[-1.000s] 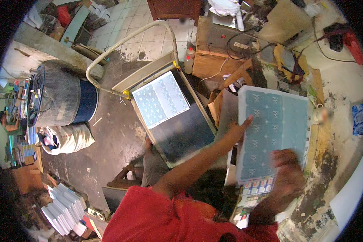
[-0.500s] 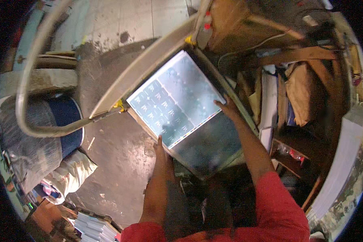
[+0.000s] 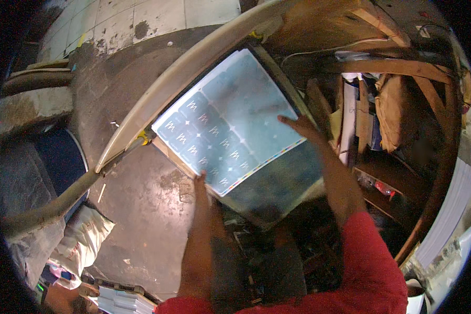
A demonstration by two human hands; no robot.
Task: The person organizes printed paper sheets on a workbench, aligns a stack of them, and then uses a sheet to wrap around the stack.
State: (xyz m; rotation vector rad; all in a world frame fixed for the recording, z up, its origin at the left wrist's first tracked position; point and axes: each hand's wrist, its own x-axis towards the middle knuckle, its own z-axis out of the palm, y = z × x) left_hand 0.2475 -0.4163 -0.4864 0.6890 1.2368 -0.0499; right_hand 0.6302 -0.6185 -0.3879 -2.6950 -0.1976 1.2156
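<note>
printed sheet (image 3: 227, 138) flat on dark machine bed (image 3: 277, 193), under curved guard bar (image 3: 157, 112) | left hand (image 3: 200, 184) pinches near corner, fingers closed on edge | right hand (image 3: 301, 125) open, fingertips pressing right edge | likely squaring sheet to bed

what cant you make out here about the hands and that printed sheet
- Head view: left hand meets the pale blue printed sheet at its near edge; its fingers are blurred, so the grip is unclear.
- Right hand lies on the sheet's right edge, smeared by motion.
- The small marks on the sheet are too tiny to tell.
- The dark tray under the sheet is mostly covered.
</note>
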